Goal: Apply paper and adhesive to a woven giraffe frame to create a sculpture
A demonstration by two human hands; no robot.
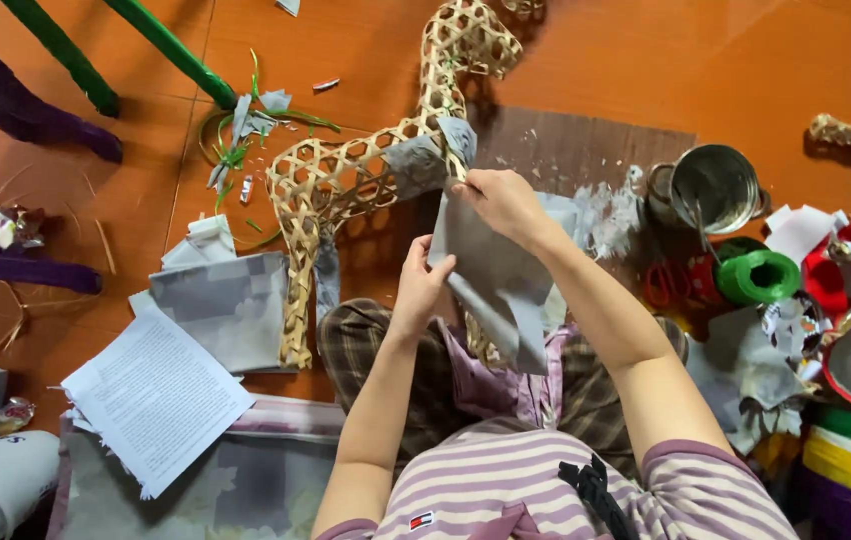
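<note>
Both hands hold one grey paper sheet (491, 285) over the lap: left hand (424, 283) pinches its left edge, right hand (504, 203) grips its top edge against the woven bamboo animal frame (366, 165), which lies on the orange floor (646, 60), partly papered at the neck. Steel pot (716, 188), green ribbon spool (758, 276) and red scissors (674, 285) sit to the right; printed sheet (156, 400) lies left.

We hold a gray paper sheet (491, 285) with both hands against the woven animal frame (366, 170) on the floor.
</note>
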